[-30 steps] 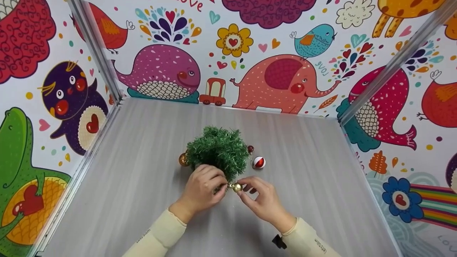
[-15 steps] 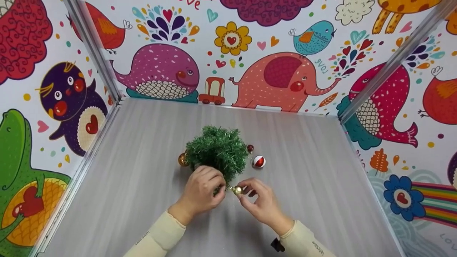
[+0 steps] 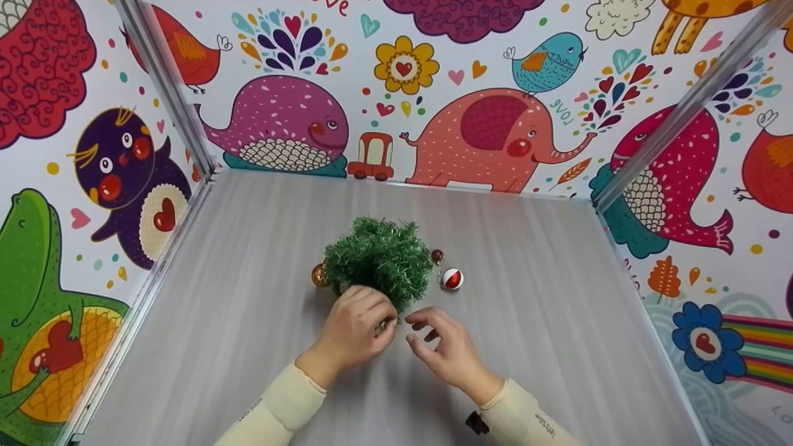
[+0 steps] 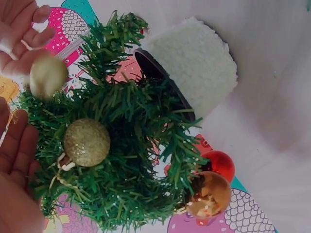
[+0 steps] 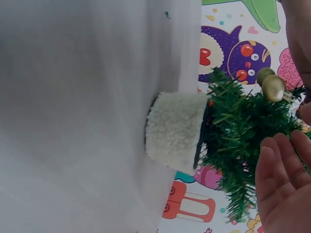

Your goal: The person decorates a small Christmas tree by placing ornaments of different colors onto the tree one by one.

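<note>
A small artificial Christmas tree (image 3: 378, 254) stands before me, its base wrapped in white fleece (image 5: 175, 131). My left hand (image 3: 358, 325) is at the near branches, thumb and forefinger pinching by a gold string (image 4: 10, 121). From there hangs a shiny gold bauble (image 5: 273, 88), hidden in the head view. My right hand (image 3: 449, 347) is just right of it, fingers bent loosely with a gap before the thumb, holding nothing. A glittery gold bauble (image 4: 87, 141) hangs on the tree. On its other side are a copper bauble (image 4: 209, 194) and a red bauble (image 4: 219, 166).
To the right of the tree are a red-and-white bauble (image 3: 452, 279) and a small dark red bauble (image 3: 437, 256). The grey wood-grain table (image 3: 260, 217) is bordered by cartoon-printed walls (image 3: 483, 142) with metal corner posts.
The right hand has let go of the gold bauble, and its thumb and fingers have parted slightly. The left hand stays at the branch with little movement.
</note>
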`<state>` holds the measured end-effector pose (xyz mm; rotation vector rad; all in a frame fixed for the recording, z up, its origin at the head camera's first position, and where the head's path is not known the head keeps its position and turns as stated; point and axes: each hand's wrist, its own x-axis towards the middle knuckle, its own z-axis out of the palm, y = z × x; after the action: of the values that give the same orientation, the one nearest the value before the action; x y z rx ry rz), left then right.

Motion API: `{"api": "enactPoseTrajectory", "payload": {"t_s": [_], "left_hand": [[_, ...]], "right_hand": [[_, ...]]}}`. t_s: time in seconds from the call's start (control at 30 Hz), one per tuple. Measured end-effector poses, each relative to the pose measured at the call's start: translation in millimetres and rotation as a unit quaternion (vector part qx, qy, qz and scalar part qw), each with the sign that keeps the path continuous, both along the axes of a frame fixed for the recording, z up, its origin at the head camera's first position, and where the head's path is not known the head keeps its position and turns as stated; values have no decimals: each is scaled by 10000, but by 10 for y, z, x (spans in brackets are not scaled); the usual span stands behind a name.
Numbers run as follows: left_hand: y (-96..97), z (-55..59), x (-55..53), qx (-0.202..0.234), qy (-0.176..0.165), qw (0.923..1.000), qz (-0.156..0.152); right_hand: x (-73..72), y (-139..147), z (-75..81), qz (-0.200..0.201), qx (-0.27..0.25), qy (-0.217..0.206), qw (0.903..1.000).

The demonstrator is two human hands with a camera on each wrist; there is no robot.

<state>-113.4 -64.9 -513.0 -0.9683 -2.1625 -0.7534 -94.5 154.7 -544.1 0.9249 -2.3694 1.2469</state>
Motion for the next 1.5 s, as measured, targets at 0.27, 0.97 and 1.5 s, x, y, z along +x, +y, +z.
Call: {"api": "enactPoseTrajectory", "payload": {"t_s": [0.27, 0.97, 1.5], "left_hand": [[22, -2, 11, -62, -43, 10000, -39], [2, 3, 11, -163, 74, 9998, 77], [16, -20, -50, -530, 611, 9952, 549]], "right_hand": [[-62, -125, 43, 34, -273, 225, 9994], [18, -291, 354, 122, -823, 432, 9956], [-168, -180, 18, -969, 52, 1726, 9802]]}}
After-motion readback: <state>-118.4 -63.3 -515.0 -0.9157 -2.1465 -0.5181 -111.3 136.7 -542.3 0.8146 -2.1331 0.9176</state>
